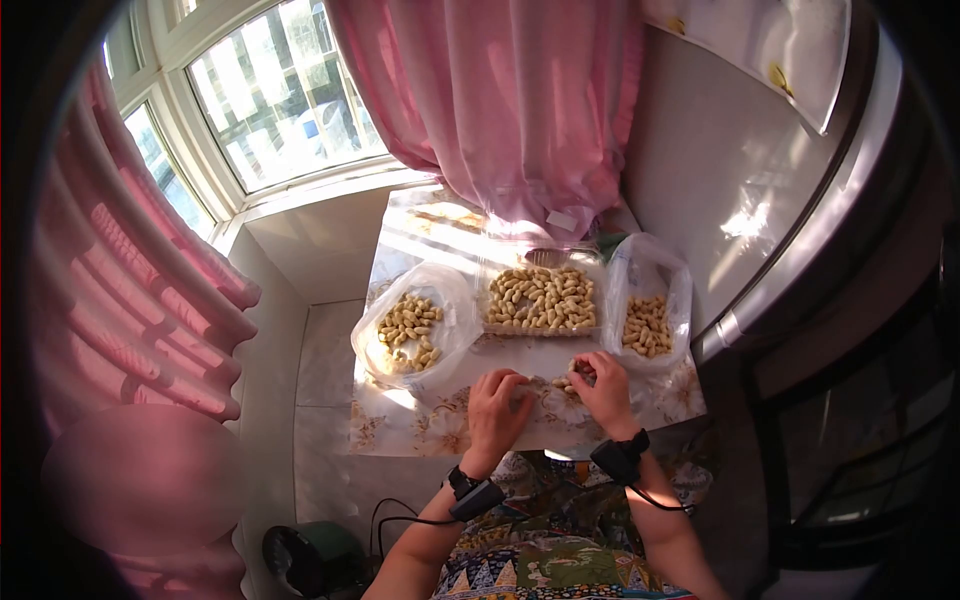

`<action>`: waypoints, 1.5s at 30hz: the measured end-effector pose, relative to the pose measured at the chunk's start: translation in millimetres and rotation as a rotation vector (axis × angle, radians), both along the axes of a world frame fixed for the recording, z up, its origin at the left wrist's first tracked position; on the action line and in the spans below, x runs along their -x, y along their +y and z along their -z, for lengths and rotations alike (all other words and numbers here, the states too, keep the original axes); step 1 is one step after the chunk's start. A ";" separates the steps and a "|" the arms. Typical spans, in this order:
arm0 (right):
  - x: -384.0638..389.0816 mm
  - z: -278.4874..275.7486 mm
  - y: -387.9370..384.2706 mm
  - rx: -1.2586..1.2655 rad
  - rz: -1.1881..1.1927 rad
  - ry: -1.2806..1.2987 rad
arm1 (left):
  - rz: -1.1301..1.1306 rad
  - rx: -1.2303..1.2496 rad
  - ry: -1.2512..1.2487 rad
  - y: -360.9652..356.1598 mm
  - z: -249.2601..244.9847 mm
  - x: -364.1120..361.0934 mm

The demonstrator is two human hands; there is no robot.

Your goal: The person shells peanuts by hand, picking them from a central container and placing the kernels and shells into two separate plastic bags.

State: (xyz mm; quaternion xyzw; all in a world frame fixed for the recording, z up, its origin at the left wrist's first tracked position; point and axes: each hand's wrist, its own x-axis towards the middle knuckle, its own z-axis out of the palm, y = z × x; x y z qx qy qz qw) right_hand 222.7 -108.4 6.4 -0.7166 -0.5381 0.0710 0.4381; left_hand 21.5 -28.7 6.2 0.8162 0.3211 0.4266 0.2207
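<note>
My right hand (603, 391) is closed in a pinch on a peanut (580, 368) over the front of the table. A few loose peanuts (562, 383) lie on the cloth beside its fingertips. To its left, my left hand (494, 412) hovers at the table's front with loosely curled fingers, thumb and index apart; I see nothing in it. Beyond the hands stands a clear plastic box (488, 328) full of unshelled peanuts (545, 298). On its left a white plastic bag (455, 300) lies open around peanuts (408, 325); on its right another plastic bag (672, 270) holds more peanuts (647, 328).
A flowered cloth covers the small table (440, 430). Pink curtains (520, 100) hang behind it and at left by the window (290, 95). A pale wall panel (730, 170) borders the right side. Dark devices with cables (400, 518) are strapped to both wrists.
</note>
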 end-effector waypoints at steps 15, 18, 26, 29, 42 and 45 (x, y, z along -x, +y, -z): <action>10.0 -39.9 8.6 -0.271 0.074 0.126 | -0.041 0.025 -0.003 -1.5 3.4 -0.9; -1.2 -49.3 20.0 -0.323 0.079 0.105 | -0.052 0.040 -0.045 -1.9 0.4 -1.0; -21.9 -57.1 43.2 -0.341 0.122 -0.001 | -0.019 0.166 -0.157 -1.8 1.1 0.6; -27.2 -53.0 49.8 -0.314 0.127 -0.026 | -0.005 0.138 -0.193 -1.2 -0.4 1.3; 2.2 -50.5 19.9 -0.273 0.027 0.036 | 0.023 0.208 -0.278 4.2 10.3 0.8; 8.5 -28.8 2.9 -0.220 -0.027 0.051 | 0.046 0.260 -0.304 5.7 8.8 1.5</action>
